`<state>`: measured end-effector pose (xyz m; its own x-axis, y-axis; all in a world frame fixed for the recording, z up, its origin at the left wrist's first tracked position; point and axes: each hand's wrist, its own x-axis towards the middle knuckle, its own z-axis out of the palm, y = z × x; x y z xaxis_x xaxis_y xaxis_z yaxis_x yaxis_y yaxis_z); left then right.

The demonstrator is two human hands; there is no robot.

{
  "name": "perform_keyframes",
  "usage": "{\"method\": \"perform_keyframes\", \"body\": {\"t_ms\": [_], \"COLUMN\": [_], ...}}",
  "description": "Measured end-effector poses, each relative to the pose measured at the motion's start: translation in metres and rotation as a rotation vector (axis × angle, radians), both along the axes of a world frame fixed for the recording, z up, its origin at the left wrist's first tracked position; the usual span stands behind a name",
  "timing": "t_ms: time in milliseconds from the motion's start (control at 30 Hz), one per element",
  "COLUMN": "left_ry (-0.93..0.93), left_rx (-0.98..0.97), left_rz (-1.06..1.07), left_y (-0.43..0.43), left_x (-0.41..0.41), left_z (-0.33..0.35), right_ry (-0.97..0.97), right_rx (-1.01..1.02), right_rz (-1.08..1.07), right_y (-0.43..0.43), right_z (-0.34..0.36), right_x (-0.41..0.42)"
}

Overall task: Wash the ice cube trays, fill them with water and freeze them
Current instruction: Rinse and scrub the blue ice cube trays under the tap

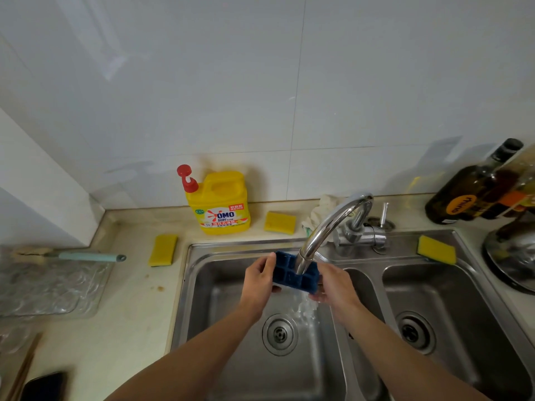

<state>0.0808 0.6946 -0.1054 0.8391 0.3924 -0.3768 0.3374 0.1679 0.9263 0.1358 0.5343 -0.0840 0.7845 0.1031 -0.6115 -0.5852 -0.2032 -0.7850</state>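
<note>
Forearms reach up from the lower edge over the sink (185, 285), above its left basin. The left hand (259, 280) and right hand (335, 287) hold a blue tray (289, 277) between them. It hangs over that basin, right under the faucet (330, 227) spout, compartments facing up. The left fingers (268, 260) are clamped on the tray's left end, thumb on top. The right fingers (317, 298) are curled round its right end. Water (307, 308) spills off the tray's near right corner and falls toward the left basin's drain (280, 334).

On the tabletop (139, 299), a yellow detergent bottle (221, 204) stands behind the sink's left part, against the wall. A left sponge (163, 249) lies just left of the sink, a back sponge (280, 222) behind it, and a rim sponge (436, 249) on its back rim at the right basin. A brush (86, 257) lies farther left of the sink, a phone (43, 386) near-left of it. A dark bottle (463, 195) stands behind its right end.
</note>
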Motion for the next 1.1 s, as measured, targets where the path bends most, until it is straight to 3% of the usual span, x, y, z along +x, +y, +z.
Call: {"method": "perform_keyframes", "body": {"t_ms": [433,700,900,1100], "left_ry": [0.192,0.295,0.209,-0.023], "left_rx": [-0.144,-0.098,0.018,0.221], "left_rz": [-0.063,-0.053,-0.042,0.03], "left_y": [-0.007,0.0,0.003,0.008], "left_x": [-0.005,-0.018,-0.018,-0.008], "left_z": [-0.013,-0.026,-0.022,-0.007], "right_ry": [-0.103,0.051,0.079,0.121], "right_rx": [-0.123,-0.173,-0.112,0.07], "right_rz": [0.045,0.168,0.18,0.145], "right_y": [-0.015,-0.014,-0.011,0.002], "right_z": [0.009,0.003,0.002,0.005], "right_x": [-0.006,-0.014,-0.017,-0.016]}}
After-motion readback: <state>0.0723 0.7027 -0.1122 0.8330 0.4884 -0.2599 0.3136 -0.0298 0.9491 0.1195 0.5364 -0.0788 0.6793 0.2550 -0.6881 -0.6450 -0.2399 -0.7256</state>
